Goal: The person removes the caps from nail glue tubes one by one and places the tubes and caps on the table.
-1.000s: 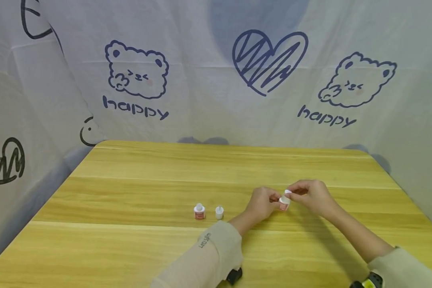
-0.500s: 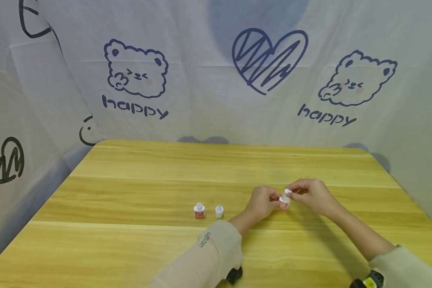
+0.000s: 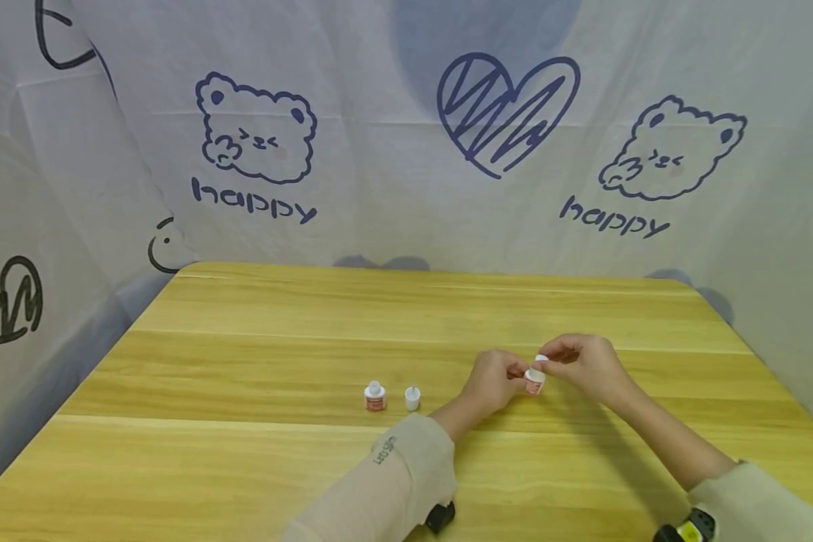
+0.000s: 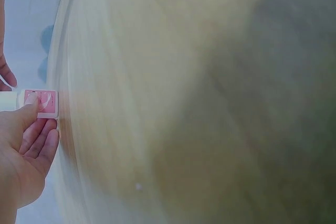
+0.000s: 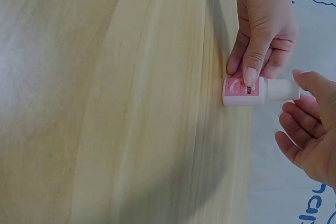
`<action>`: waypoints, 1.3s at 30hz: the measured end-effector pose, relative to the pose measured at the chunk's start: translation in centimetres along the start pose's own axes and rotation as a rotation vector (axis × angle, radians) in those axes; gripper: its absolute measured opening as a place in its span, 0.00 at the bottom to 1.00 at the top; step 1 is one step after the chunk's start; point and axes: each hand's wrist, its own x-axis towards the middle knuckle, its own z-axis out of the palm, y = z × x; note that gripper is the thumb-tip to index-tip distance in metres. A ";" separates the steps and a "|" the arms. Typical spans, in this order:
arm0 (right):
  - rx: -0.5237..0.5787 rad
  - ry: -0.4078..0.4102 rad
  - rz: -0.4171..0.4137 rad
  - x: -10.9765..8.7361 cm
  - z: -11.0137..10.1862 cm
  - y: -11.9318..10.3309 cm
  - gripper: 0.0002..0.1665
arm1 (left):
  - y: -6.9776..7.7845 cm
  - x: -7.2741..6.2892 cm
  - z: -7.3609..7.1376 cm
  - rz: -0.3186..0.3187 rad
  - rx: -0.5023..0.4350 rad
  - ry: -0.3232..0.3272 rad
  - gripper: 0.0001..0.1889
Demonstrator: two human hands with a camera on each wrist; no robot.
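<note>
Nearest you are your beige left sleeve and beige right sleeve. Beyond them, on the yellow wood-grain table, a small uncapped white bottle with a red label stands upright just beside a loose white cap. To the right of these, your left hand grasps a second small white bottle with a pink label, while your right hand pinches the white cylindrical cap at its top; whether its base touches the table cannot be told. Behind hangs a white cloth with dark-blue drawings.
</note>
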 end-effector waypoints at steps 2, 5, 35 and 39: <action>-0.003 0.004 0.001 0.0 0.0 0.1 0.07 | 0.1 0.0 0.0 -0.003 0.003 -0.003 0.07; -0.013 0.013 0.005 0.0 0.1 0.3 0.06 | 0.1 0.0 0.0 -0.006 0.005 -0.003 0.07; -0.006 -0.032 -0.007 -0.1 -0.3 0.0 0.07 | 0.1 -0.1 0.0 -0.010 -0.023 0.000 0.09; -0.003 -0.043 -0.013 -0.1 -0.4 0.0 0.07 | 0.2 -0.1 0.0 -0.016 -0.034 -0.001 0.09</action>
